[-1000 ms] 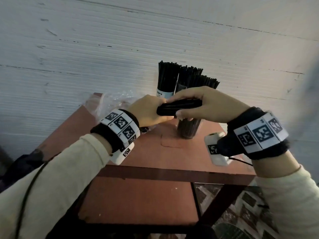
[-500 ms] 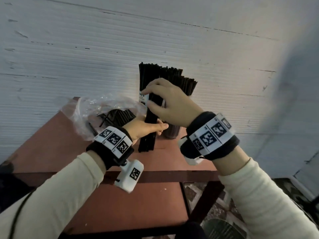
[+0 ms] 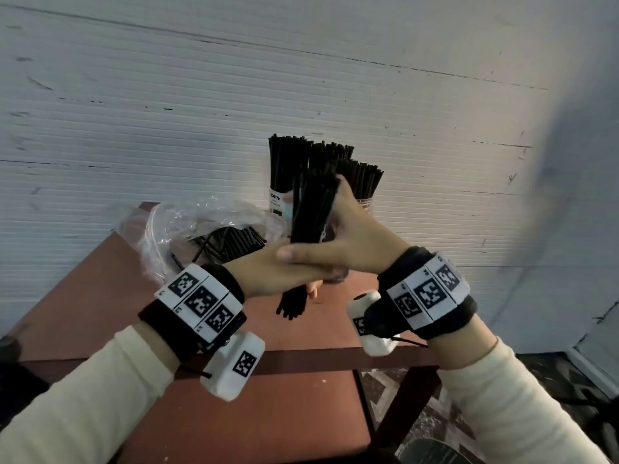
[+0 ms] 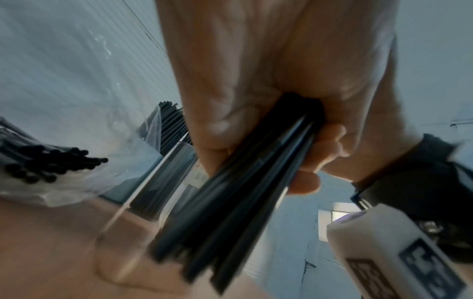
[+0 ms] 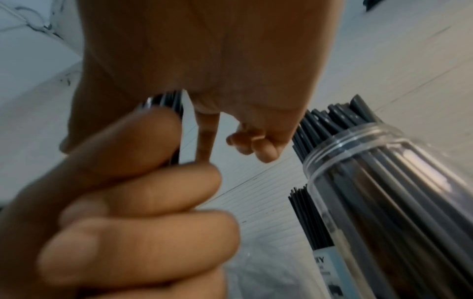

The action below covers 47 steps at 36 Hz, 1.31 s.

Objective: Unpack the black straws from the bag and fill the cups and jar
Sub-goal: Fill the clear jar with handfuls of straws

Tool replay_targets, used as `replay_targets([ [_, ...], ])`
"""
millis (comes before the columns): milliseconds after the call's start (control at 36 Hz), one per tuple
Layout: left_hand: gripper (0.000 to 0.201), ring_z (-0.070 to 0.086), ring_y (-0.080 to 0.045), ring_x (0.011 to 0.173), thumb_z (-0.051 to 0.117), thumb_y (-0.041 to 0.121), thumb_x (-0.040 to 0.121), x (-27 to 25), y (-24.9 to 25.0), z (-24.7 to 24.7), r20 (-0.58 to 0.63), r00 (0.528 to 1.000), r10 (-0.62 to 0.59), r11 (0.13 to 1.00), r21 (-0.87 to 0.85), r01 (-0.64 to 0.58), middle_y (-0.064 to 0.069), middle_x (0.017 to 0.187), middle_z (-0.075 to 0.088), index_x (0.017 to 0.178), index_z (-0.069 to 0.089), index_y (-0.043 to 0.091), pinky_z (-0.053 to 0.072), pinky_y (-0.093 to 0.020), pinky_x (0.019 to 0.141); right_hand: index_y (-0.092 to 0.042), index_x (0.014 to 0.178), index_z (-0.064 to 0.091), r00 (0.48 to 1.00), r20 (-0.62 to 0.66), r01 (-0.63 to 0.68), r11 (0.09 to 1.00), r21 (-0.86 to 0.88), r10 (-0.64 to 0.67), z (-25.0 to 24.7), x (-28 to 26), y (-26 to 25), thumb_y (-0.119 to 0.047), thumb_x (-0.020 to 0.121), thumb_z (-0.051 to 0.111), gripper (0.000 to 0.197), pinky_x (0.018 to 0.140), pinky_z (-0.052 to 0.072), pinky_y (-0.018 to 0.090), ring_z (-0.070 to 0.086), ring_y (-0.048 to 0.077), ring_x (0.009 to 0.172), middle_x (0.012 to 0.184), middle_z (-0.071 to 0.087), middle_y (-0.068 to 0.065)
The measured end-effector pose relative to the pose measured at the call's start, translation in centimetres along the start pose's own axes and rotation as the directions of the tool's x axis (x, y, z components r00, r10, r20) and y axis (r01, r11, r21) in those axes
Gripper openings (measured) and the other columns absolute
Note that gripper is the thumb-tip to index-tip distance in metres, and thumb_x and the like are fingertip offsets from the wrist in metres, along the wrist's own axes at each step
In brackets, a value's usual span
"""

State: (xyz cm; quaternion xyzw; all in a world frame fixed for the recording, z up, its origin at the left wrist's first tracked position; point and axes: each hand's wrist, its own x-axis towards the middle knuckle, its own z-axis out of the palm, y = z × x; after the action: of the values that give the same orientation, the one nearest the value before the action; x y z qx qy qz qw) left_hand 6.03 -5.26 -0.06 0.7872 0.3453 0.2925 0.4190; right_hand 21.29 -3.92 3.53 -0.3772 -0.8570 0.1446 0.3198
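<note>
White ribbed wall behind a reddish-brown table (image 3: 110,289), and both my hands wrapped around one bundle of black straws (image 3: 310,209).

My left hand (image 3: 268,272) curls its fingers round the lower part of the bundle, whose ends stick out below my fist; my right hand (image 3: 348,242) grips it just above, thumb lying across my left hand, fingers reaching up the far side. I hold the bundle nearly upright above the table, in front of the jar (image 5: 389,192) and the labelled cup (image 3: 277,204), both already packed with straws and standing at the table's far edge against the wall. Left of the bundle lies the crumpled clear bag (image 3: 187,229) on the table, more black straws inside it.
</note>
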Motion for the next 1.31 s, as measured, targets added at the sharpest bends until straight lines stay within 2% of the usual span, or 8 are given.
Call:
replay_targets([
  [167, 0.024, 0.07, -0.02, 0.082, 0.075, 0.018, 0.086, 0.5, 0.1, 0.5, -0.019, 1.0, 0.011, 0.998, -0.068, -0.012, -0.012, 0.088, 0.073, 0.106, 0.065, 0.007, 0.058, -0.034, 0.074, -0.009, 0.086, 0.071, 0.993, 0.095, 0.046, 0.982, 0.182, -0.064, -0.1, -0.3, -0.7, -0.02, 0.082, 0.074, 0.012, 0.072, 0.051, 0.019, 0.065, 0.007, 0.078, 0.082, 0.069, 0.0],
  [250, 0.029, 0.07, -0.026, 0.087, 0.076, 0.02, 0.084, 1.3, 0.3, 0.6, -0.075, 0.997, 0.026, 0.996, -0.083, -0.032, -0.015, 0.09, 0.072, 0.102, 0.066, 0.0, 0.058, -0.038, 0.084, -0.003, 0.075, 0.064, 0.999, 0.023, 0.044, 0.981, 0.189, -0.049, -1.4, 0.0, -0.6, -0.012, 0.084, 0.071, 0.015, 0.061, 0.047, 0.019, 0.06, 0.008, 0.064, 0.068, 0.063, 0.006],
  [333, 0.059, 0.066, -0.003, 0.099, 0.085, 0.033, 0.073, 2.8, 0.5, 0.3, -0.213, 0.977, 0.032, 0.986, -0.153, -0.066, 0.006, 0.107, 0.068, 0.123, 0.054, 0.022, 0.054, -0.023, 0.084, -0.003, 0.074, 0.063, 0.997, -0.056, 0.06, 0.975, 0.215, -0.049, -3.8, 0.8, -0.5, -0.008, 0.086, 0.069, 0.014, 0.059, 0.046, 0.018, 0.058, 0.008, 0.062, 0.063, 0.06, 0.001],
  [444, 0.098, 0.055, -0.011, 0.117, 0.084, 0.055, 0.048, 5.0, -0.3, 0.1, -0.461, 0.885, 0.061, 0.991, -0.076, -0.108, 0.007, 0.122, 0.048, 0.128, 0.028, 0.041, 0.048, -0.033, 0.1, -0.007, 0.07, 0.059, 0.976, -0.218, 0.058, 0.982, 0.181, -0.017, -7.6, 2.3, 0.1, -0.008, 0.087, 0.067, 0.019, 0.051, 0.037, 0.011, 0.048, 0.0, 0.051, 0.054, 0.05, -0.014],
  [583, 0.133, 0.041, -0.007, 0.129, 0.094, 0.037, 0.056, 8.5, -1.4, -0.4, -0.377, 0.926, -0.012, 0.998, -0.057, -0.011, 0.008, 0.142, 0.034, 0.152, 0.002, 0.032, 0.033, -0.036, 0.114, -0.014, 0.066, 0.055, 0.926, -0.372, 0.027, 0.968, 0.249, 0.069, -11.4, 4.0, 1.2, -0.01, 0.084, 0.067, 0.022, 0.043, 0.032, 0.02, 0.043, 0.011, 0.05, 0.055, 0.048, -0.006],
  [722, 0.124, 0.045, -0.011, 0.131, 0.09, 0.015, 0.065, 10.4, -2.2, -1.3, -0.269, 0.962, -0.04, 0.991, -0.131, 0.004, 0.005, 0.148, 0.038, 0.154, 0.004, 0.023, 0.038, -0.043, 0.113, -0.013, 0.067, 0.055, 0.914, -0.38, -0.042, 0.966, 0.255, 0.14, -13.3, 5.6, 2.2, -0.016, 0.081, 0.067, 0.019, 0.047, 0.03, 0.024, 0.042, 0.02, 0.058, 0.065, 0.046, 0.005],
  [1139, 0.115, 0.049, -0.008, 0.13, 0.087, 0.047, 0.053, 10.6, -5.2, -2.2, -0.27, 0.963, 0.009, 0.994, -0.105, -0.039, 0.015, 0.141, 0.051, 0.15, 0.027, 0.028, 0.039, -0.043, 0.112, 0.013, 0.085, 0.059, 0.972, -0.181, -0.151, 0.988, 0.02, 0.152, -10.5, 8.6, 5.4, -0.025, 0.084, 0.07, 0.039, 0.06, 0.046, 0.029, 0.055, 0.016, 0.065, 0.073, 0.056, 0.014],
  [1305, 0.117, 0.044, -0.01, 0.134, 0.085, 0.052, 0.054, 10.7, -5.4, -2.2, -0.268, 0.963, 0.017, 0.995, -0.094, -0.044, 0.015, 0.145, 0.046, 0.151, 0.024, 0.031, 0.037, -0.044, 0.114, -0.017, 0.072, 0.057, 0.975, -0.125, -0.187, 0.982, -0.007, 0.185, -8.5, 7.2, 6.5, -0.039, 0.085, 0.07, 0.028, 0.065, 0.047, 0.015, 0.06, -0.003, 0.066, 0.069, 0.06, -0.011],
])
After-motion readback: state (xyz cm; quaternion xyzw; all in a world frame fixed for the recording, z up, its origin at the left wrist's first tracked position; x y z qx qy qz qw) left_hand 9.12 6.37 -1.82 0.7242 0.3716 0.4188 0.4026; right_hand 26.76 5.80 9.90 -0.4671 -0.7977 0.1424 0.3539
